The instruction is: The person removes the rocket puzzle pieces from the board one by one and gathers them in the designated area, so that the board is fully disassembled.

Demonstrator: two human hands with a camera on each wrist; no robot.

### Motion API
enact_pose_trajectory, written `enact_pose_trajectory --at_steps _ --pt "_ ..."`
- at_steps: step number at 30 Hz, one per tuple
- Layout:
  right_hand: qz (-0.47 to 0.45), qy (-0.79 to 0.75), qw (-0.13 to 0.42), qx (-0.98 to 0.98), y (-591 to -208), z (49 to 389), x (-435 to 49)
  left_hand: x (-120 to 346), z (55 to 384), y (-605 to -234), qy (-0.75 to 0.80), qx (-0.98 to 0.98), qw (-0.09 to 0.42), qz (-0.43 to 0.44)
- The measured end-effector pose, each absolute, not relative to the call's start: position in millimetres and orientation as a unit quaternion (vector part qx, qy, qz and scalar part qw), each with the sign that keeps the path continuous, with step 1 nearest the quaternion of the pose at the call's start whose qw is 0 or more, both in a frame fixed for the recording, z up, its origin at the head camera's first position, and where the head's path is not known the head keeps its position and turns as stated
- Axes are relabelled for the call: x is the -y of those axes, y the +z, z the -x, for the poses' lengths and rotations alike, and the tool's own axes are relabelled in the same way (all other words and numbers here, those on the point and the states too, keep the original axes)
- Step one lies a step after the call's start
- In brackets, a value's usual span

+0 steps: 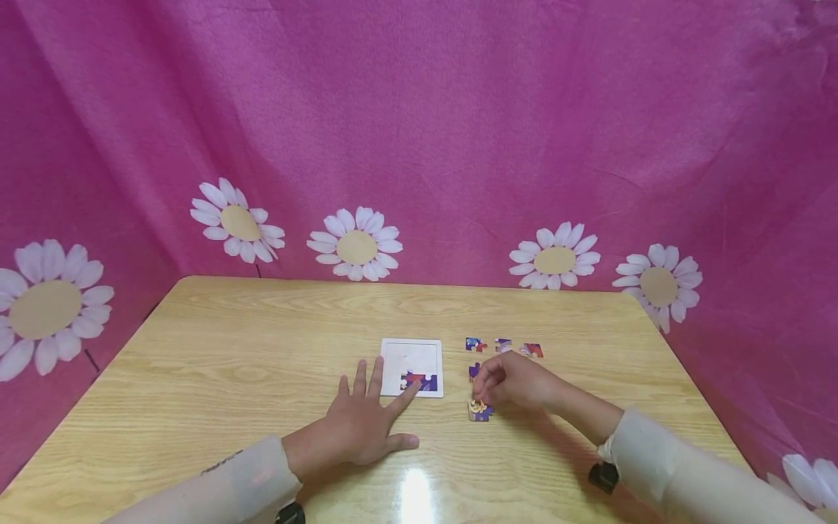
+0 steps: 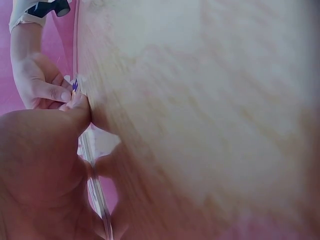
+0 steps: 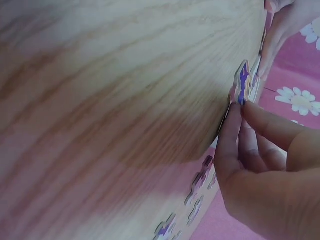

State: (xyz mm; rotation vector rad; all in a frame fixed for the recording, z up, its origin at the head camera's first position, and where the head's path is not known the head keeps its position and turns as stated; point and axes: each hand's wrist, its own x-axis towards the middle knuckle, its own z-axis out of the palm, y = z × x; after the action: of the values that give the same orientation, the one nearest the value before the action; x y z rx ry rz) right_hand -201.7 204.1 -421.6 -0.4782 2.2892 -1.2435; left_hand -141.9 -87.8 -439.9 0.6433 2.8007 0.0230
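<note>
A white square puzzle tray lies near the middle of the table. In its lower right part sit joined red and purple puzzle pieces. My left hand is spread with straight fingers, the index fingertip touching those pieces. To the right of the tray, my right hand pinches a yellow and purple jigsaw piece between thumb and finger. The right wrist view shows this jigsaw piece tilted up at the fingertips. Another purple piece, partly hidden, lies beside the right hand.
Behind the right hand lie loose puzzle pieces: a blue and red one, a purple and white one and a red one. A pink curtain with daisies hangs around the wooden table.
</note>
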Motion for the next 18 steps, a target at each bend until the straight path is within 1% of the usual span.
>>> enact_pose_trajectory --at_steps 7,18 --pt "0.177 -0.433 0.22 -0.856 -421.9 197.9 -201.9 87.4 141.7 -438.4 0.004 -0.966 0.132 -0.222" --pt "0.178 -0.419 0.216 -0.864 -421.1 196.7 -200.7 87.6 141.7 -438.6 0.008 -0.966 0.131 -0.223"
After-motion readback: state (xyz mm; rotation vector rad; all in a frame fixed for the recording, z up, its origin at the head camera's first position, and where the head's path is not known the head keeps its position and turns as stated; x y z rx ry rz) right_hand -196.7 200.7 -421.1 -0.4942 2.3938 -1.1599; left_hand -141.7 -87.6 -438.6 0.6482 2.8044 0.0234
